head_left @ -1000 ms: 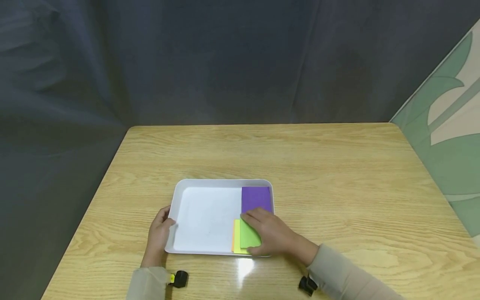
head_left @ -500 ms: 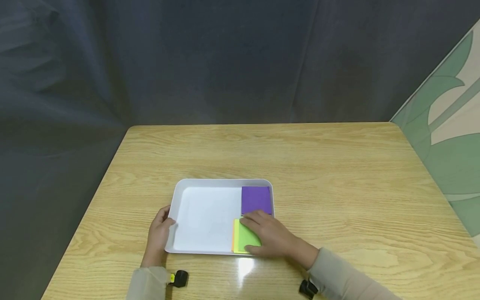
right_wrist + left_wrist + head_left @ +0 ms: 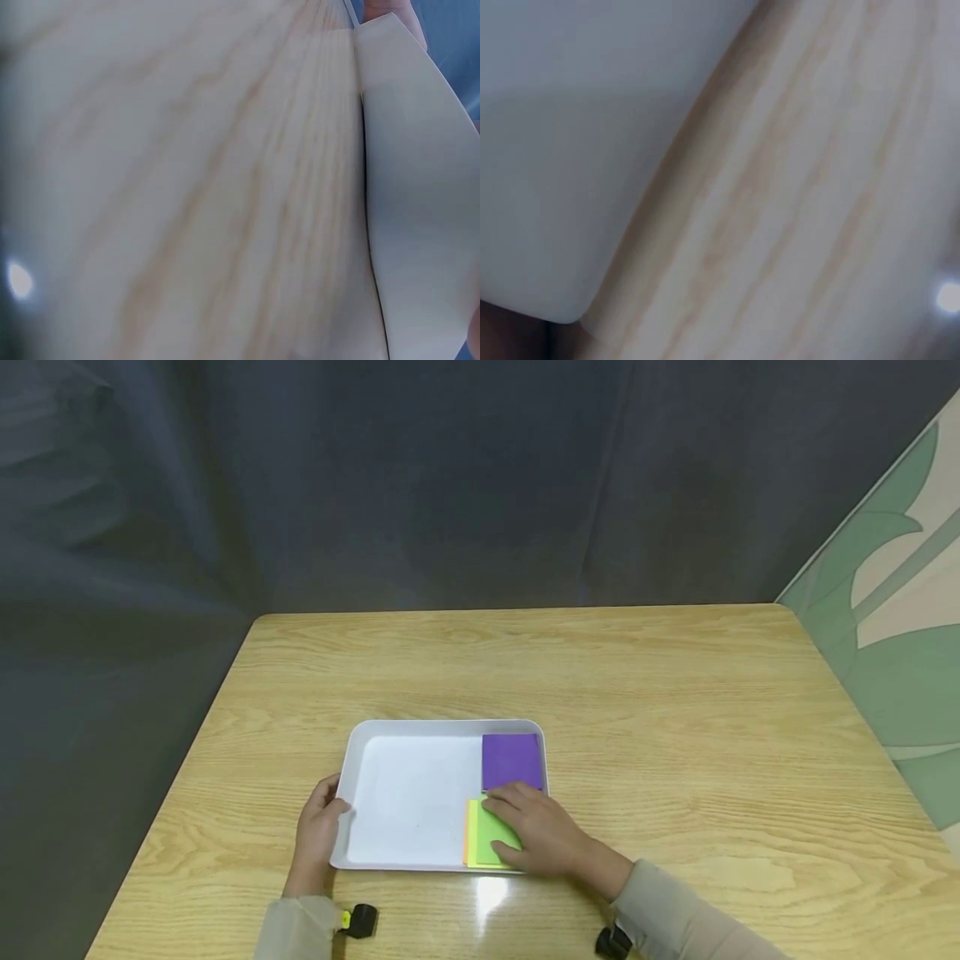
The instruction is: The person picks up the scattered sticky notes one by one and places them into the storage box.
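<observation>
A white tray (image 3: 408, 802) lies near the front of the table. My left hand (image 3: 318, 835) grips its left rim, thumb over the edge. In the tray's front right corner, a green sticky note pad (image 3: 491, 831) lies over yellow sticky notes (image 3: 472, 852), with an orange strip along their left side. My right hand (image 3: 536, 831) rests over the green pad, fingers loosely spread and thumb on its face; it hides the pad's right part. Behind it sits a purple sticky note pad (image 3: 512, 760). The left wrist view has the tray's outer wall (image 3: 577, 187).
The wooden table (image 3: 675, 718) reaches well beyond the tray on both sides and behind. A dark cloth (image 3: 450, 485) hangs along the far edge, and a green leaf-patterned surface (image 3: 900, 693) borders the right.
The green pad has slid slightly toward me and left over the yellow notes, and the right thumb has moved from its front edge onto its face. The left hand stays on the tray.
</observation>
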The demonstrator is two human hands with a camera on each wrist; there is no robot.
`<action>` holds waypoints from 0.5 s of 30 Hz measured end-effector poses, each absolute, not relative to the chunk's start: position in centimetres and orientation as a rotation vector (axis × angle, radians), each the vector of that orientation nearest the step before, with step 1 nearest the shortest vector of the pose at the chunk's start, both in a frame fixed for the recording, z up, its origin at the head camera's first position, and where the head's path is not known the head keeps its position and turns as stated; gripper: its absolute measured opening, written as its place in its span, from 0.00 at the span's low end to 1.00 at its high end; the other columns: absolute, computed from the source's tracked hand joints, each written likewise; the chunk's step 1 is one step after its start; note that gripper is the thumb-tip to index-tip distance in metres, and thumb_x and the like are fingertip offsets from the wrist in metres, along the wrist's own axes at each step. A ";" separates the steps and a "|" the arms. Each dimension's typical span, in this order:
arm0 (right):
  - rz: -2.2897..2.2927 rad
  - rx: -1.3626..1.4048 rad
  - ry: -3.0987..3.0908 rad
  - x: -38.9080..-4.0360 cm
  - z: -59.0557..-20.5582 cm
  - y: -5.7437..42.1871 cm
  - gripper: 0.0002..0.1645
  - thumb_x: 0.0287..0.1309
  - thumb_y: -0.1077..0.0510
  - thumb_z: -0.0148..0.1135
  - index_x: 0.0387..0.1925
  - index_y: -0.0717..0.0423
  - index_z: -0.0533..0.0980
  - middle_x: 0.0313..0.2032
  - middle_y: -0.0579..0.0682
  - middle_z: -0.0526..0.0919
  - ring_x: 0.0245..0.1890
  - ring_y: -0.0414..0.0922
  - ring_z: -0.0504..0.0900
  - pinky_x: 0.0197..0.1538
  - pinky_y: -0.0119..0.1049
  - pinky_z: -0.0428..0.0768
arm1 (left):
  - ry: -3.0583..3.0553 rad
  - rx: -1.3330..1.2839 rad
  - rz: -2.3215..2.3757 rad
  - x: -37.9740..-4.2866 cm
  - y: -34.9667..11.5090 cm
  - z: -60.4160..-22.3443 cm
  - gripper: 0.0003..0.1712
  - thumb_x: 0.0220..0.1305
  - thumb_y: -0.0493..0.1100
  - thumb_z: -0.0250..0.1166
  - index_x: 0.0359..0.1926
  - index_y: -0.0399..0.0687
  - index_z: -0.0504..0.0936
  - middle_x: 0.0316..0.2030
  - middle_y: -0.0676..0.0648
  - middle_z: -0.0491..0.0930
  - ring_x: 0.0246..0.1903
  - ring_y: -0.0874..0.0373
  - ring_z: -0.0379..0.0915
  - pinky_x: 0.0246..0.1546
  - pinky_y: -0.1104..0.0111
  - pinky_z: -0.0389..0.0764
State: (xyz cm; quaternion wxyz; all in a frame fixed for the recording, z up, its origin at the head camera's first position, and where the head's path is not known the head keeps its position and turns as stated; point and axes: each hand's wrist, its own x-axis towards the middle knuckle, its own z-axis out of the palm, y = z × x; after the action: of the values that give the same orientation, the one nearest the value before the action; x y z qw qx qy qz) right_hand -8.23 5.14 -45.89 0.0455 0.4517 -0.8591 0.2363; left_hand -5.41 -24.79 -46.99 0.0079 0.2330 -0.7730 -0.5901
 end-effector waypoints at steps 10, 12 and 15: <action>0.871 1.393 -2.531 -8.3 -46.1 5.5 0.26 0.44 0.53 0.57 0.47 0.60 0.70 0.47 0.54 0.74 0.47 0.48 0.69 0.48 0.46 0.73 | -2.413 0.722 -1.844 -5.4 -24.8 -47.1 0.26 0.52 0.31 0.43 0.55 0.39 0.63 0.50 0.37 0.65 0.46 0.47 0.58 0.49 0.53 0.61; 0.916 1.401 -2.496 -8.3 -46.0 5.6 0.25 0.44 0.54 0.57 0.46 0.60 0.71 0.46 0.54 0.75 0.47 0.48 0.69 0.48 0.47 0.73 | -2.409 0.714 -1.844 -5.3 -24.9 -47.1 0.26 0.52 0.31 0.43 0.55 0.38 0.63 0.50 0.37 0.65 0.46 0.47 0.58 0.48 0.54 0.62; 0.938 1.392 -2.482 -8.4 -45.8 5.9 0.24 0.44 0.55 0.57 0.46 0.59 0.71 0.45 0.53 0.75 0.47 0.47 0.69 0.48 0.47 0.73 | -2.399 0.715 -1.856 -5.3 -24.9 -47.1 0.26 0.52 0.31 0.43 0.55 0.38 0.63 0.50 0.37 0.65 0.46 0.47 0.58 0.48 0.54 0.62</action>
State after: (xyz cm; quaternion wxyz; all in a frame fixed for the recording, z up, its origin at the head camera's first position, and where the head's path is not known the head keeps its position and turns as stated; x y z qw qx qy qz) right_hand -8.42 5.94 -45.77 0.0727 0.4635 -0.8261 0.3122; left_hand -5.28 -24.91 -47.08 0.0129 0.2293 -0.7697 -0.5956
